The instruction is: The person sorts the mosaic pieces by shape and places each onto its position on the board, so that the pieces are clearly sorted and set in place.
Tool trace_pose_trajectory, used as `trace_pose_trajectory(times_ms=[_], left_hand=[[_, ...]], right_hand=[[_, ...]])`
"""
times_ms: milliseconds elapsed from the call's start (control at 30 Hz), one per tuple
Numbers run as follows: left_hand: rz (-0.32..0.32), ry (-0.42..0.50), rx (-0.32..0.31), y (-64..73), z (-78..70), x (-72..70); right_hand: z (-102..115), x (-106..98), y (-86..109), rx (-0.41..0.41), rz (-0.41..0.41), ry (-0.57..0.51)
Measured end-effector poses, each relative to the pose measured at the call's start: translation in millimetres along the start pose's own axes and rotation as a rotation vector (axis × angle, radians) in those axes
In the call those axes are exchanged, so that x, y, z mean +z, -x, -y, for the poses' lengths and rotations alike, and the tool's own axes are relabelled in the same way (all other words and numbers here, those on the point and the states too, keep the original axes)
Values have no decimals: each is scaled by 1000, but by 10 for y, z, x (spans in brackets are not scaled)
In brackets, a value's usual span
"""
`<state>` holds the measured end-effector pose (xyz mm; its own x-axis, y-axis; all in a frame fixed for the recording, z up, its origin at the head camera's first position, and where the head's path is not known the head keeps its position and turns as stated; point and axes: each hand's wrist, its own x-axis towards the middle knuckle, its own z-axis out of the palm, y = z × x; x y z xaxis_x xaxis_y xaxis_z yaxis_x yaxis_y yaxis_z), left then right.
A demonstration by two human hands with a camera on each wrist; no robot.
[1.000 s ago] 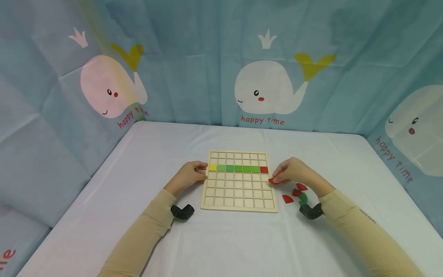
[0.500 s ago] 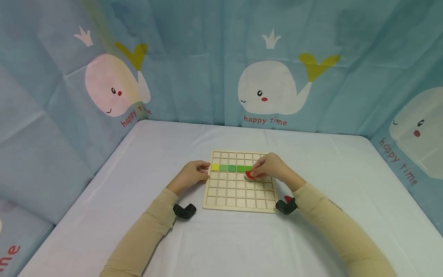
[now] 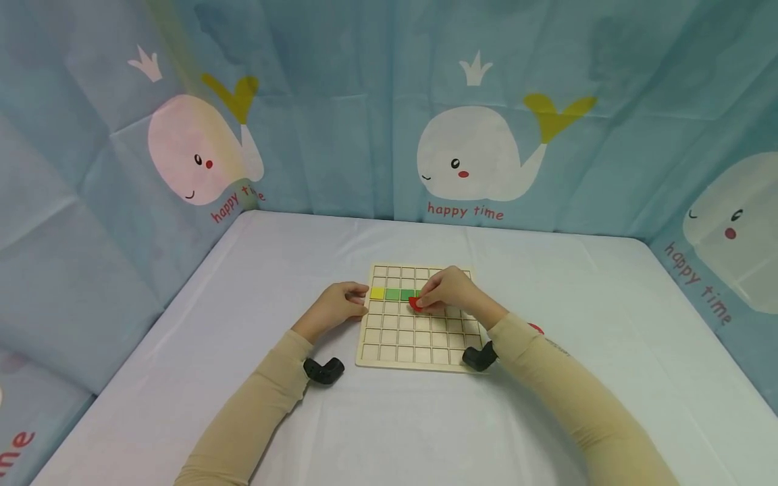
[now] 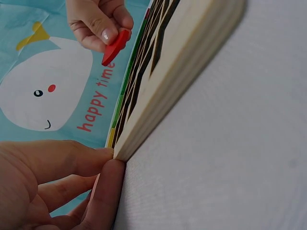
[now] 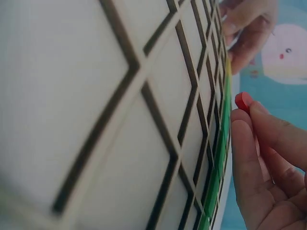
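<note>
My right hand, pinching a red fan-shaped piece, had moved leftward over the pale wooden grid board, piece not yet placed; my left hand, thumb and forefinger apart, touched the board's left edge.

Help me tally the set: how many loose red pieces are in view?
2: one red piece in the right hand, another red piece partly behind the right sleeve; more may be hidden.
</note>
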<state>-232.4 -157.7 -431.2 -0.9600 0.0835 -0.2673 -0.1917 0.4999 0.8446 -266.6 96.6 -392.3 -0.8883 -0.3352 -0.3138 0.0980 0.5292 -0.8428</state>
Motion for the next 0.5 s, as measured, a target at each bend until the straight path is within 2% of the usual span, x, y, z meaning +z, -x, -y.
trace_pose_trajectory(times_ms=[500], left_hand=[[23,0,7,-4,-4,-23]], right_hand=[[240,339,-186,-22,32,-27]])
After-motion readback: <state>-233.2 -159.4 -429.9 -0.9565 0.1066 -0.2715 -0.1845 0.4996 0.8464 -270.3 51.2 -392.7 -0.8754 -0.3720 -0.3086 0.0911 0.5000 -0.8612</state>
